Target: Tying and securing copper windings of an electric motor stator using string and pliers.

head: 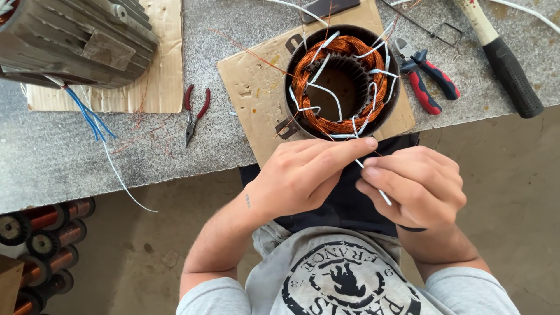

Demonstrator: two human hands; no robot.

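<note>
L hand [303, 175] & R hand [417, 186] are meeting just in front of the bench edge, fingers curling tight and pinching a thin white sleeve [382, 195] w/ copper wire running up into the stator [341, 81]. The stator is sitting on cardboard [251, 87] just beyond the hands, copper coils facing up. Farther out, red cutters [429, 79] and hammer [501, 55] are lying to the right, small pliers [193, 114] and a grey motor housing [76, 38] to the left.

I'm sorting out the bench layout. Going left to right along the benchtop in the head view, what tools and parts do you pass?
Grey motor housing → small red-handled pliers → stator with copper windings → red-and-blue-handled cutters → black-gripped hammer handle.
</note>
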